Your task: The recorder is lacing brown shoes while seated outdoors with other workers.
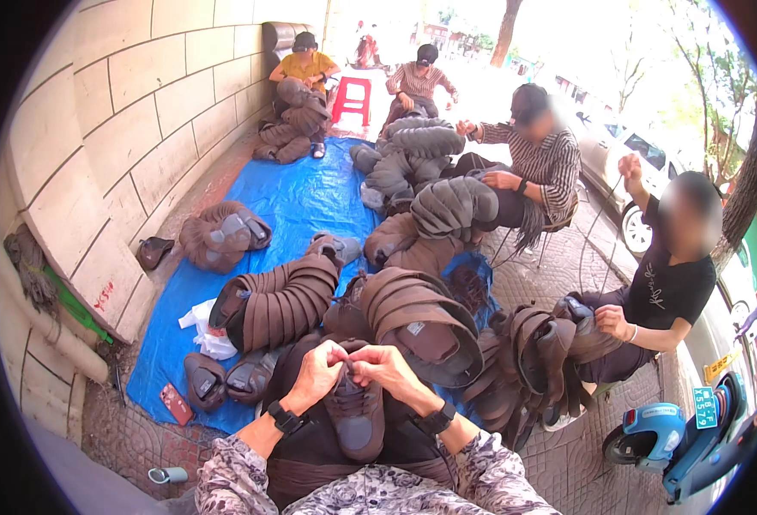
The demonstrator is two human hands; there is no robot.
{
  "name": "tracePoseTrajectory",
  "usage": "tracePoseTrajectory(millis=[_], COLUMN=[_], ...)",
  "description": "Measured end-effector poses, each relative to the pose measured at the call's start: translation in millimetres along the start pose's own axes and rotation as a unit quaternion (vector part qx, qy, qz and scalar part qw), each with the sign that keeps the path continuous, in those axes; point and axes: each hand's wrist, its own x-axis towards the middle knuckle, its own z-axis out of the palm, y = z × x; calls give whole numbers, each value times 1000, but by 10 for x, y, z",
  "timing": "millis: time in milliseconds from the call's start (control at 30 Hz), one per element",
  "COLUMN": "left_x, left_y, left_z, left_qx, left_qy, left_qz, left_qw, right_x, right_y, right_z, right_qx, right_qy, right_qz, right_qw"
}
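A brown-grey shoe upper (358,432) rests toe towards me on my lap, its lacing area facing up. Above its far end, my left hand (316,378) pinches with thumb and fingertips. My right hand (390,374) is closed in the same way, its fingertips almost meeting the left ones. Something small and dark shows between them, too hidden to name. Just beyond my hands lie two long stacks of nested shoe uppers, a left stack (286,300) and a right stack (413,302). Dark watches sit on both my wrists.
A blue tarp (267,193) carries more stacked uppers. Left are a red phone (175,403), white plastic (211,330), a cup (167,475) and a block wall (95,172). Several seated people handle uppers; the nearest co-worker (670,283) sits right, near a blue scooter (661,433).
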Motion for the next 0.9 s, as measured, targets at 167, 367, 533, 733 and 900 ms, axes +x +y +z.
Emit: tracePoseTrajectory(millis=[167,367,533,733,900], left_x=[44,-68,-77,-124,-95], left_y=[71,-9,15,-126,-116], left_z=[-97,-107,-55,-43,-29], left_qx=[-63,-126,-151,-96,-58], left_qy=[-98,-78,-76,-70,-67], left_qz=[-51,28,24,39,93], left_qw=[992,989,985,992,992], right_x=[27,42,61,3,17], right_y=[71,136,195,232,122], right_z=[-44,35,100,96,19], right_qx=[-26,46,115,127,-16], right_qy=[-47,-8,59,14,-31], right_qz=[-53,3,3,-9,-14], right_qw=[997,999,992,992,999])
